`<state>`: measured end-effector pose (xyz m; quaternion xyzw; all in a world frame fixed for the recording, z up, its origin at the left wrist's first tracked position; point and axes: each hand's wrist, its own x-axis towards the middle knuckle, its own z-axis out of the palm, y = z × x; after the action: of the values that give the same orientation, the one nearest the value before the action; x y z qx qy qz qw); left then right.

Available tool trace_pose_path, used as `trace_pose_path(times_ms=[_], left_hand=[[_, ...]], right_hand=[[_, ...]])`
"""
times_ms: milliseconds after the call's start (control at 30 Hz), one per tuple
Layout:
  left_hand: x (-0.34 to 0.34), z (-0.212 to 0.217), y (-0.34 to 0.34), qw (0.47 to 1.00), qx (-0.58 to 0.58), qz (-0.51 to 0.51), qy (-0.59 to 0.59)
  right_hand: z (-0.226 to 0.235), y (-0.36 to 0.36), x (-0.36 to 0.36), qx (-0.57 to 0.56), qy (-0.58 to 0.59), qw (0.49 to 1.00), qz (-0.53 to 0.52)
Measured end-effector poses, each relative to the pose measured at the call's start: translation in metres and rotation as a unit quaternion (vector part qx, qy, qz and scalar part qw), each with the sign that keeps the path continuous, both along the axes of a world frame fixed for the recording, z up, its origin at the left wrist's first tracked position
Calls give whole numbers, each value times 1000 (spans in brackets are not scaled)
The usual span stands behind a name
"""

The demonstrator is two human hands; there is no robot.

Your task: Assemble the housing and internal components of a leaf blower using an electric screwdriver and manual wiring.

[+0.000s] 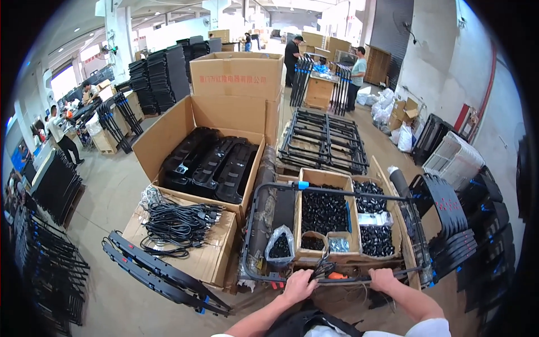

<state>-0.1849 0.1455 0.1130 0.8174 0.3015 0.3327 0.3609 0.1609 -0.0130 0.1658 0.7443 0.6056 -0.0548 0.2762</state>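
A black rectangular tube frame (359, 194) with rounded corners lies across the workbench, over the boxes of parts. My left hand (299, 286) is closed around its near bar, beside a bundle of thin black wire (323, 269). Farther right, my right hand (384, 279) grips the same bar, fingers wrapped over it. An orange-handled tool (337, 276) lies between the hands, just beyond the bar. Inside the frame's outline stand a wooden box of small black parts (324, 210), a small box of silvery screws (338, 245) and a clear bag of black pieces (279, 245).
Coiled black power cords (182, 222) lie on a carton at left, near an open carton of black molded panels (210, 168). Black curved rails (163, 272) lean there. Stacked frames (325, 140) stand beyond the bench; dark panels (449, 219) stand right. People work farther back.
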Motion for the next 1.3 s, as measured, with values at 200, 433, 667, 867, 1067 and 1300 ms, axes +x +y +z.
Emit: trace_pose_path(times_ms=[200,433,667,867,1067,1300], left_hand=[[-6,-1,-3,1000,4,-5,-8],[-9,-5,-11,1000,2,-18,-1],[-8,-6,-3,1000,0,-21,5],[-10,1,-5,999,-7,-32,13],[-9,2,-6,999,1,-28,16],[-5,38,-20,980,-131,-142,49]], right_hand=[[2,0,-3,-30,2,999,-37],[7,1,-11,-90,-39,994,-46],[4,0,-10,49,82,995,-13],[-28,-16,-2,174,150,972,-41],[-24,-7,-21,197,106,962,-156],[37,57,-94,196,628,623,-423]])
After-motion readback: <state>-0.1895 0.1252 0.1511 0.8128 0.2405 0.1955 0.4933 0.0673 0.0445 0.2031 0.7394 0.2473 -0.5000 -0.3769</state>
